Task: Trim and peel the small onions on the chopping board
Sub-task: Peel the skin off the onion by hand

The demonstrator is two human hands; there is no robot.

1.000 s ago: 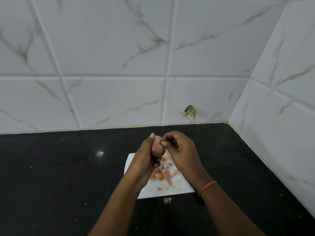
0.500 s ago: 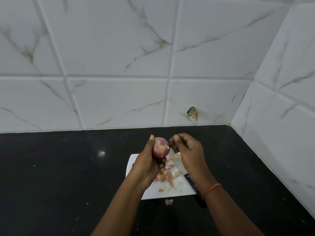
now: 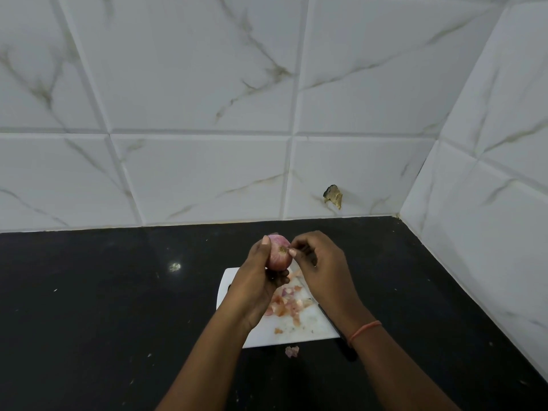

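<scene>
My left hand (image 3: 255,280) holds a small pink onion (image 3: 278,256) up above the white chopping board (image 3: 314,330), thumb on its left side. The onion's brown root end faces me. My right hand (image 3: 323,271) pinches at that end with thumb and forefinger, touching the skin. Pink and orange peel scraps (image 3: 286,302) lie piled on the board under my hands. A knife (image 3: 332,320) with a dark handle lies along the board's right edge, mostly hidden by my right forearm.
The board rests on a black countertop (image 3: 103,307) in a corner of white marble-look tiled walls. One peel scrap (image 3: 292,351) lies on the counter just in front of the board. A chipped hole (image 3: 333,196) marks the back wall tile.
My left hand turned the onion so its root end faces me. My right hand drew away briefly, then came back to pinch at that end.
</scene>
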